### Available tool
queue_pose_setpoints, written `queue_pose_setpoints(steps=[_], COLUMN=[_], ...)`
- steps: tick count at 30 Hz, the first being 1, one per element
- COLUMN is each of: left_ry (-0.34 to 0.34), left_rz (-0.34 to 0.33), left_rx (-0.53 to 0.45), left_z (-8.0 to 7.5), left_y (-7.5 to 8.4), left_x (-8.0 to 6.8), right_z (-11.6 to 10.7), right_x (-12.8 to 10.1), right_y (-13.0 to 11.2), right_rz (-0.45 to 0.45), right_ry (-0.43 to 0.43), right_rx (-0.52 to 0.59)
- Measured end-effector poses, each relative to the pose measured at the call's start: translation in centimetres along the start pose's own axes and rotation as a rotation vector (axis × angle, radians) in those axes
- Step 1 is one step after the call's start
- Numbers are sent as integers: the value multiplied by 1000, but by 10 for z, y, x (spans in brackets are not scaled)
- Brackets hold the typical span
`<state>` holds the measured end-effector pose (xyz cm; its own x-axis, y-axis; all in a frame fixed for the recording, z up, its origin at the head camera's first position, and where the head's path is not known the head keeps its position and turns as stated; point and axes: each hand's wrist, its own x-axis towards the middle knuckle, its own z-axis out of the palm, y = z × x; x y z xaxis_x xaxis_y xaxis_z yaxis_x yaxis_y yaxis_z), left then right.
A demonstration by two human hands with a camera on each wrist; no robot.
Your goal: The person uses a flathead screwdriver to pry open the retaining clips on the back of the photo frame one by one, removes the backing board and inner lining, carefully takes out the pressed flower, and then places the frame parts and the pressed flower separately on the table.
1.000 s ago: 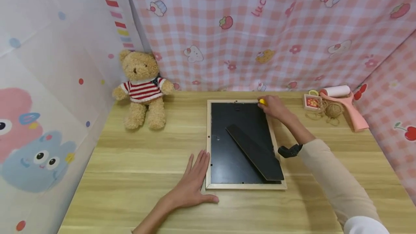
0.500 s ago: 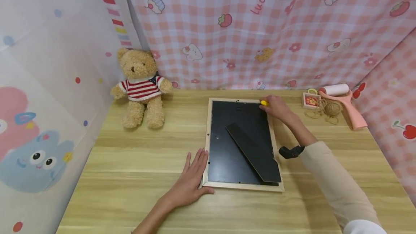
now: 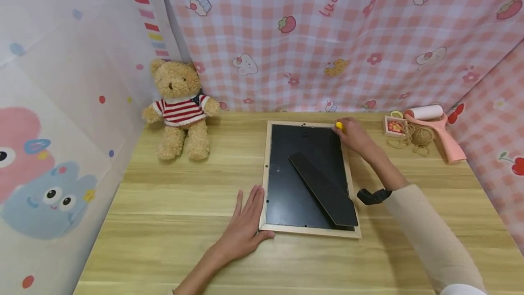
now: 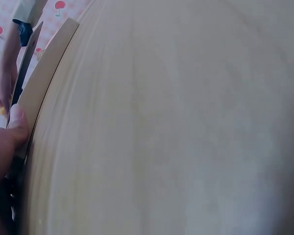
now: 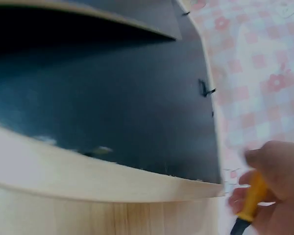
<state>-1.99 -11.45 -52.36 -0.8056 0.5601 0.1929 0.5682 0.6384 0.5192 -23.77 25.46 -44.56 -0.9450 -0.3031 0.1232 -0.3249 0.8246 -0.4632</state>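
A picture frame [image 3: 265, 195] with a light wood rim lies back side up on the table, showing its black backing [image 3: 286, 172] and black easel leg [image 3: 323, 190]. My left hand [image 3: 243, 229] rests at its near left corner, fingers straight along the left side and thumb at the near edge. In the left wrist view that thumb [image 4: 17, 120] lies against the rim. At the far right corner my right hand [image 3: 354, 135] grips a slim yellow-handled tool [image 5: 255, 195] with a black end; its exact kind does not show.
A teddy bear [image 3: 180, 108] in a striped shirt sits at the back left. At the back right are a pink peeler-shaped handle with a white roller [image 3: 425, 112], a twine ball [image 3: 422, 136] and a small box [image 3: 395, 126]. Patterned cloth walls stand around the table.
The picture frame has shifted slightly away and to the right. My left thumb has come up to its near edge, and my right hand with the yellow tool has moved slightly right.
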Motion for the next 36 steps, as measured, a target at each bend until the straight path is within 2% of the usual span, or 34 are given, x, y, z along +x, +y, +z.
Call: queue_pose_setpoints(steps=[4,6,8,10,12,16,18,20,25,28,31,33,36], left_ry=[41,45,44,44,47,55,38,2,-78,-99,-127,-150,-184], left_rz=[17,5,-17,-41,-62,-63,-54,-50,-29,11,34,37,19], left_rx=[60,101,131,165,193,215,172,89,-128,-228,-322,-352,-338], left_z=[5,7,7,8,10,13,13,11,2,-3,-11,-15,-19], left_y=[1,3,5,8,11,12,11,9,-2,-13,-23,-29,-37], left_x=[-1,0,1,2,3,3,3,4,7,9,12,14,19], right_z=[-13,-21,-30,-36,-37,-21,-6,10,40,46,48,50,54], right_x=[-22,-34,-47,-61,-76,-106,-120,-132,-156,-164,-166,-166,-163], right_y=[-16,-28,-42,-54,-64,-76,-80,-82,-87,-92,-98,-101,-105], right_rz=[-54,-48,-9,40,67,41,12,-16,-19,11,42,55,73], right_ry=[272,352,375,342,271,88,12,-40,-93,-106,-107,-99,-102], right_rx=[110,171,232,302,380,572,657,721,842,851,782,734,692])
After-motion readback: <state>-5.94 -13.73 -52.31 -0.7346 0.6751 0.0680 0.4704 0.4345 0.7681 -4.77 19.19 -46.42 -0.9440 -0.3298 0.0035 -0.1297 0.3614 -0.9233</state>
